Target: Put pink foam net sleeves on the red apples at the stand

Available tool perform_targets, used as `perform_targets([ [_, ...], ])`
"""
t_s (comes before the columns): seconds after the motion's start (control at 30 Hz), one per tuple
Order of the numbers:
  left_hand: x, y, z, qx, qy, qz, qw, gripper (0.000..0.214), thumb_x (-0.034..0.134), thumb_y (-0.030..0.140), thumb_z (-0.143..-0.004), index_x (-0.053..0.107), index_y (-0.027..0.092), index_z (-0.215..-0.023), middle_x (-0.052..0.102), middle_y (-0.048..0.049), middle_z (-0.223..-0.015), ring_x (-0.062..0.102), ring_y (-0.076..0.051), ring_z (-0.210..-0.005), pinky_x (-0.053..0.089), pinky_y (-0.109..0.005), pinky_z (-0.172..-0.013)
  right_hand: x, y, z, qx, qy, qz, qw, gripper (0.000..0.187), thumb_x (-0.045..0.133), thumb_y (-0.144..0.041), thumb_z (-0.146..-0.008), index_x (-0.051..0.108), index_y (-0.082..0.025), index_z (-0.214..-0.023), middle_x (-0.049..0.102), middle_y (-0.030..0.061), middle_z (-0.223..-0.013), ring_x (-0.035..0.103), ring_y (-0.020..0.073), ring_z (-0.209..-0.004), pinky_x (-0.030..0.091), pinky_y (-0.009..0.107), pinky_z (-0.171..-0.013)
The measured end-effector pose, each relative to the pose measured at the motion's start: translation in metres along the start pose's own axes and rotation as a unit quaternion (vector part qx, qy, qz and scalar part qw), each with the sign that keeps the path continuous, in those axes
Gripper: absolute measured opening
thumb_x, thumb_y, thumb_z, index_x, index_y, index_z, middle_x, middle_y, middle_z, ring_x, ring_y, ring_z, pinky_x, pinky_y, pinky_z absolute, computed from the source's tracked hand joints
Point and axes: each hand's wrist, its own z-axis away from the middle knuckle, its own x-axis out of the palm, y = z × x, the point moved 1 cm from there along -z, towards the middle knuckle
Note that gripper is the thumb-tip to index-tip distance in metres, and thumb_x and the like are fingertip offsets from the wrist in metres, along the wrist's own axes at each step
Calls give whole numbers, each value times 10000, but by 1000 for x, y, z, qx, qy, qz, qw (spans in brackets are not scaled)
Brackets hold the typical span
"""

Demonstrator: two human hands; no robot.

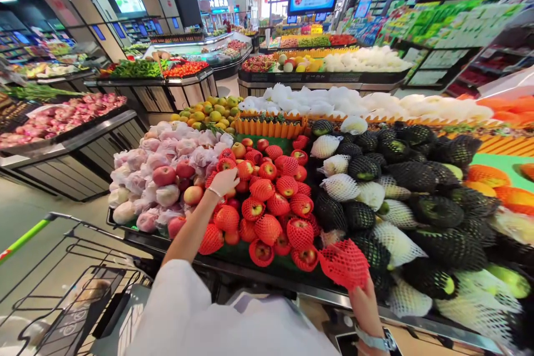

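My left hand (224, 182) reaches into a pile of red apples (267, 228), many of them in red foam nets. Its fingers are curled down among the fruit, beside a netted apple (226, 164); what they hold, if anything, is hidden. At the front edge of the display, my right hand (364, 295) is closed on the lower end of a red foam net (344, 263). The net looks flattened and wide at its top, and I cannot see any fruit inside it.
Apples in thin white wrapping (142, 164) lie to the left. Melons in black and white nets (375, 194) fill the right side. A wire shopping cart (70, 267) stands at the lower left. Behind are mangoes (212, 113) and white-wrapped produce (300, 101).
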Motion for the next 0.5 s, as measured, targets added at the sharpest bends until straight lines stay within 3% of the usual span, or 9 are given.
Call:
perform_targets([
  [0.07,15,-17,13,-4,-38,-12,999,189,538,211,-855,638,129,-993,685,-110,-968,642,-240,-916,469,-316,-824,10,-10,-7,15,-27,-10,999,495,680,-341,-686,650,-258,-1173,674,133,-1145,654,353,-1025,553,534,-861],
  [0.13,33,-20,12,-14,-52,-26,998,154,570,215,-836,652,130,-935,683,-127,-979,631,-258,-954,456,-344,-863,24,-19,-13,0,-45,13,999,496,680,-310,-669,649,-222,-1156,674,124,-1148,643,323,-1052,524,528,-913],
  [0.3,74,6,-12,-61,-37,-51,996,317,728,223,-739,624,56,-987,632,-217,-1059,549,-356,-1103,373,-480,-975,54,-30,-21,-59,-65,68,994,426,646,-265,-649,668,-209,-1071,695,94,-1086,644,267,-1001,490,491,-958],
  [0.5,87,10,-19,-77,6,-69,995,268,639,210,-840,584,90,-1074,572,-130,-1163,521,-263,-1124,383,-469,-992,59,-14,-23,-60,-76,76,992,430,608,-259,-654,670,-210,-1077,688,84,-1092,621,261,-1048,437,480,-1019],
])
